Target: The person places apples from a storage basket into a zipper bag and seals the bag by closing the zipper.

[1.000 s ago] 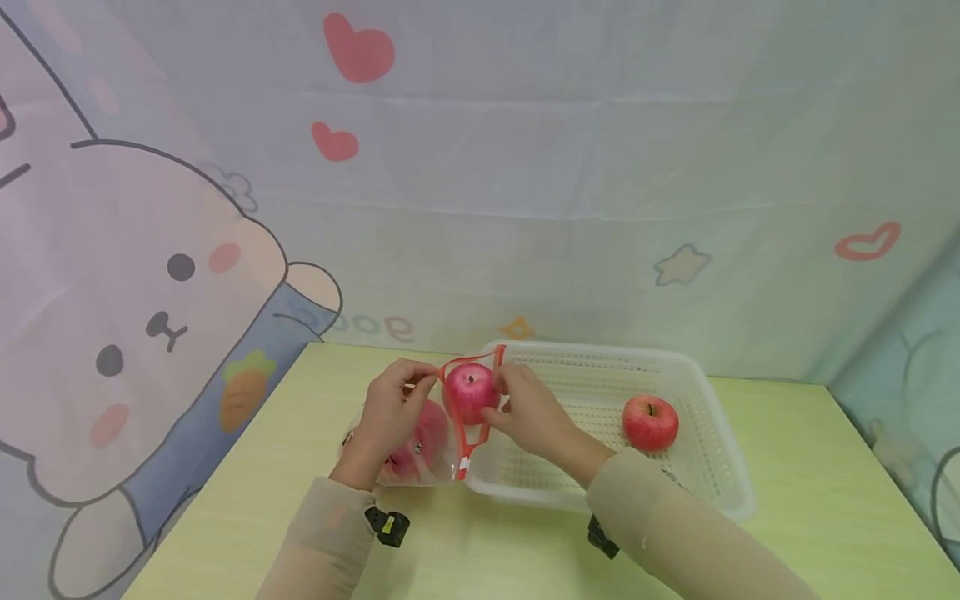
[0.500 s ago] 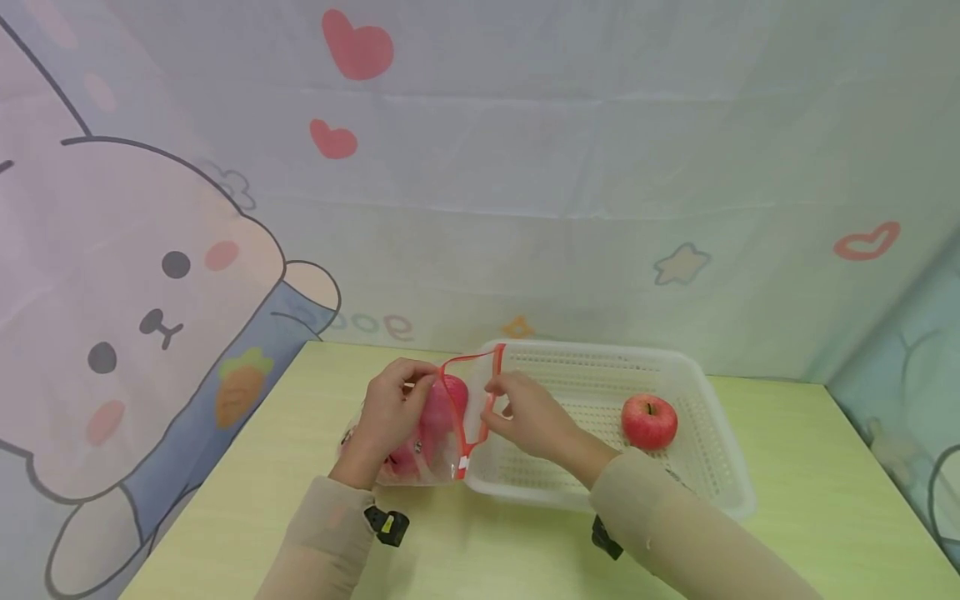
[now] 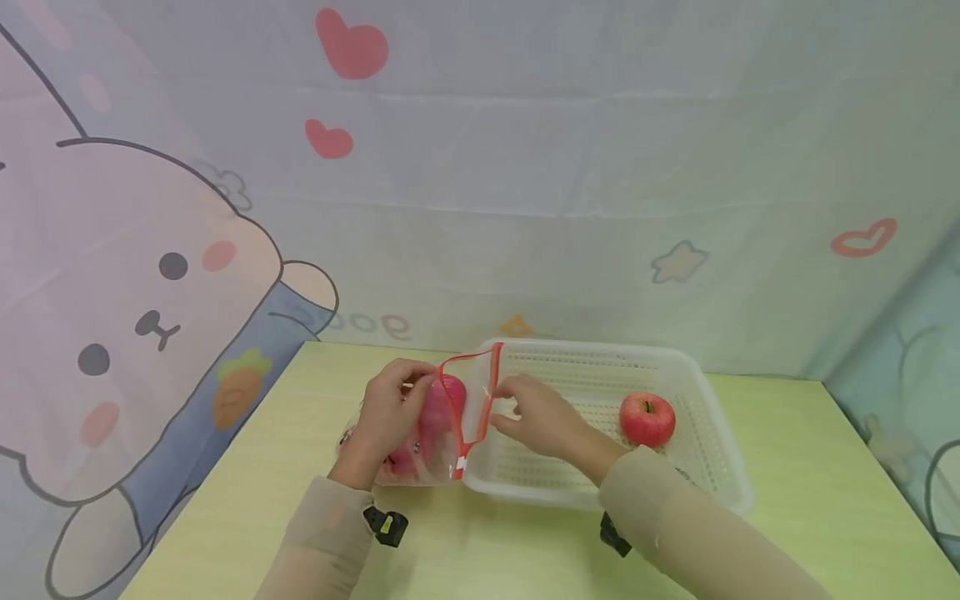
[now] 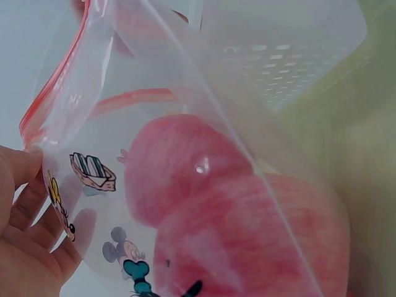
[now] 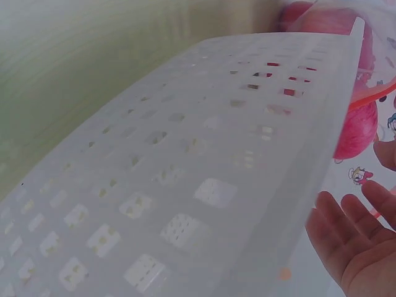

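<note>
A clear zip bag [image 3: 442,471] with a red zipper edge and printed cartoon figures lies at the left, its mouth spread toward the basket. Several red apples [image 4: 247,229] are inside it, partly hidden in the head view by my left hand. My left hand [image 3: 388,406] pinches the mouth's left edge between thumb and fingers. Beside the opposite red edge is my right hand [image 3: 543,421], fingers loosely bent and apart, holding nothing. One red apple [image 3: 647,420] sits in the right part of a white plastic basket [image 3: 723,442].
The basket, with perforated walls, stands right against the bag's mouth and below my right hand. Both stand on a light yellow-green table [image 3: 247,492]. Behind it hangs a printed cloth backdrop [image 3: 540,167].
An apple held by my right hand at the bag's mouth has gone inside the bag. The right hand has let go and drawn back slightly right. My left hand keeps its pinch.
</note>
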A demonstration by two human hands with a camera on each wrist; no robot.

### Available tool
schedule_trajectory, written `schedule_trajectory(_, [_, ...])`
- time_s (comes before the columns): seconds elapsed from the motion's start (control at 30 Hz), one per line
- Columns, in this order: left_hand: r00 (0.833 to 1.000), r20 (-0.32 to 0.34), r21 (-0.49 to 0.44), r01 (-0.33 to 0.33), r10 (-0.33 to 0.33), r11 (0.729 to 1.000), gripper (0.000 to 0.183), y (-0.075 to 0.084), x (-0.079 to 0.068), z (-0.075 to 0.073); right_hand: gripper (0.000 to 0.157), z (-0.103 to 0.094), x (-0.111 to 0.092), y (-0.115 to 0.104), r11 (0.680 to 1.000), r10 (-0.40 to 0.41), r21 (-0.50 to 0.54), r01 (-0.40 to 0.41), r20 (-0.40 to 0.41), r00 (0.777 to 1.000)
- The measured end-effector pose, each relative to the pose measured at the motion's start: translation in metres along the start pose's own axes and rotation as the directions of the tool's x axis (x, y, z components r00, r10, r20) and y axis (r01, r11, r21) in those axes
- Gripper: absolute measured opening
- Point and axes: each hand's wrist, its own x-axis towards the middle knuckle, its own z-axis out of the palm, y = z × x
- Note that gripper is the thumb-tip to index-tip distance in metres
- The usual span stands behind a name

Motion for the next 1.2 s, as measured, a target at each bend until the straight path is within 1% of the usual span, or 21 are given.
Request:
schedule_trajectory(0.13, [1.000, 0.000, -0.008, 0.004, -0.004, 1.000, 0.010, 0.000, -0.001, 0.001, 0.036, -0.002, -0.001, 0.002, 1.000, 0.022, -0.005, -0.022, 0.027, 0.999])
schedule_trajectory(0.27, [1.000, 0.002, 0.004, 0.001, -0.001, 1.000, 0.010, -0.002, -0.001, 0.001, 0.036, -0.004, -0.003, 0.004, 0.999, 0.038, -0.020, -0.037, 0.045, 0.998])
schedule_trajectory(0.4, [1.000, 0.001, 0.019, -0.016, 0.016, 1.000, 0.009, -0.002, -0.001, 0.000, 0.037, -0.006, -0.003, 0.008, 0.998, 0.058, -0.043, -0.055, 0.056, 0.997])
schedule_trajectory(0.53, [0.999, -0.007, 0.024, -0.036, 0.036, 0.999, 0.009, 0.000, 0.000, 0.000, 0.038, -0.008, -0.004, 0.012, 0.997, 0.068, -0.038, -0.066, 0.065, 0.996])
schedule_trajectory(0.83, [0.999, -0.028, 0.032, -0.037, 0.038, 0.999, 0.009, 0.000, 0.001, -0.001, 0.038, -0.012, -0.008, 0.024, 0.995, 0.074, -0.071, -0.069, 0.068, 0.995])
schedule_trajectory(0.93, [0.999, -0.028, 0.034, -0.024, 0.025, 0.999, 0.009, 0.001, 0.000, -0.001, 0.039, -0.014, -0.010, 0.030, 0.994, 0.078, -0.078, -0.072, 0.075, 0.994])
schedule_trajectory(1.1, [1.000, 0.002, 0.016, 0.030, -0.030, 0.999, 0.010, 0.003, -0.002, 0.000, 0.041, -0.018, -0.013, 0.040, 0.994, 0.079, -0.084, -0.073, 0.080, 0.994])
schedule_trajectory(1.2, [0.999, 0.009, 0.005, 0.045, -0.045, 0.999, 0.011, 0.003, -0.003, 0.000, 0.044, -0.021, -0.016, 0.046, 0.993, 0.092, -0.083, -0.085, 0.080, 0.993])
